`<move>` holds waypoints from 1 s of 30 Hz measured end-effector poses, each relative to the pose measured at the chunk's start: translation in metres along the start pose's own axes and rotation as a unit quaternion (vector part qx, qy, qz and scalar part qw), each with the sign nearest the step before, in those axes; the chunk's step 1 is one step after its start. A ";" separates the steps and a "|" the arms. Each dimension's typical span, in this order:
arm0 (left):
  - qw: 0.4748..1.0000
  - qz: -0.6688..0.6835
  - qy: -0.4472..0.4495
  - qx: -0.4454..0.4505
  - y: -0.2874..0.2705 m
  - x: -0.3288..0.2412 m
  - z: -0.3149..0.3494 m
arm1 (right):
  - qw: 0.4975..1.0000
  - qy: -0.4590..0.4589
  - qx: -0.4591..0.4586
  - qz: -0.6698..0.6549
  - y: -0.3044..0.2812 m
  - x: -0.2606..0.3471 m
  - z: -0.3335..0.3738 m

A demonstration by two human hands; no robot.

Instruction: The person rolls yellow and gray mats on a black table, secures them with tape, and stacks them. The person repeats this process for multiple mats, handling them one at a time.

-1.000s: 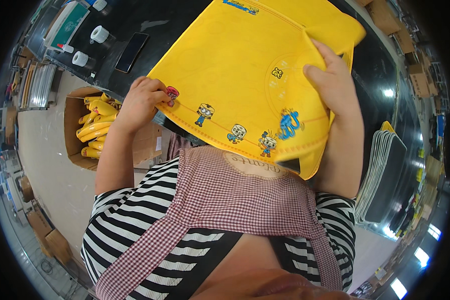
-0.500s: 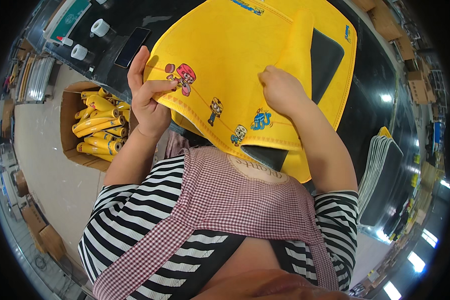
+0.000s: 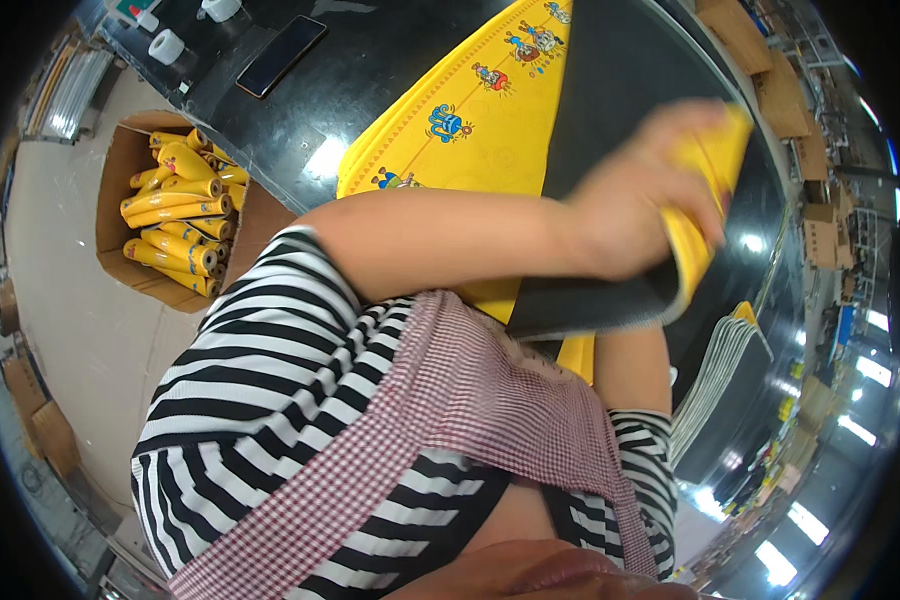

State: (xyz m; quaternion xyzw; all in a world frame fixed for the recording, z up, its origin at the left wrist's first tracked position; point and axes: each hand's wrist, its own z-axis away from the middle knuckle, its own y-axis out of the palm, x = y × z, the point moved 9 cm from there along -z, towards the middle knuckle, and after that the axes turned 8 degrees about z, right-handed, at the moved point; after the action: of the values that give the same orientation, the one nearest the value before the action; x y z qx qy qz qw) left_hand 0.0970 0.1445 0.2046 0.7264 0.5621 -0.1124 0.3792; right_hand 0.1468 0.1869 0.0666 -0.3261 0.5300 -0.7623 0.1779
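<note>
A yellow mat printed with small cartoon figures lies over the black table, part of it turned over so that its dark underside shows. My left arm reaches across my body to the right. At the end of it my left hand, somewhat smeared by motion, has its fingers wrapped round a raised, curled edge of the mat. Only the forearm shows of my right arm; my right hand is hidden behind the lifted mat, so its fingers cannot be seen.
An open cardboard box with several rolled yellow mats stands left of the black table. A phone and white tape rolls lie at the far left of the table. To the right is a stack of dark mats.
My left hand has swung from the mat's left edge across to the right, turning part of it over. My right hand has dropped out of sight behind it.
</note>
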 end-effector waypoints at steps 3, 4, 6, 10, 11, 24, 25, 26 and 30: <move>0.994 0.014 -0.048 0.094 0.081 0.047 0.029 | 0.999 -0.003 -0.037 0.019 -0.003 0.003 0.029; 0.984 0.067 -0.121 0.109 0.097 0.069 0.045 | 0.998 -0.007 -0.048 0.027 -0.002 0.006 0.035; 0.980 0.000 -0.167 0.111 0.099 0.099 0.064 | 0.997 -0.036 -0.061 0.032 0.006 0.010 0.042; 0.956 -0.014 -0.242 0.163 0.115 0.128 0.095 | 0.995 -0.008 -0.088 0.037 0.004 0.008 0.070; 0.953 -0.008 -0.251 0.172 0.114 0.128 0.094 | 0.995 -0.009 -0.093 0.037 0.005 0.008 0.073; 0.950 -0.007 -0.241 0.197 0.116 0.131 0.094 | 0.993 -0.008 -0.108 0.034 0.004 0.009 0.077; 0.950 -0.012 -0.242 0.198 0.116 0.132 0.095 | 0.993 -0.010 -0.108 0.034 0.003 0.009 0.077; 0.949 -0.015 -0.242 0.200 0.117 0.132 0.095 | 0.993 -0.009 -0.110 0.035 0.002 0.009 0.075; 0.942 -0.018 -0.257 0.215 0.115 0.131 0.097 | 0.993 -0.015 -0.113 0.037 0.001 0.011 0.068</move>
State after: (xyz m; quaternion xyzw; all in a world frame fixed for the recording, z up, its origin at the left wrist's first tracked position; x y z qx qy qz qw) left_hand 0.2712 0.1656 0.1096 0.7268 0.4207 -0.4207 0.3432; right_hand 0.1855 0.1332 0.0842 -0.3357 0.6216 -0.6856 0.1756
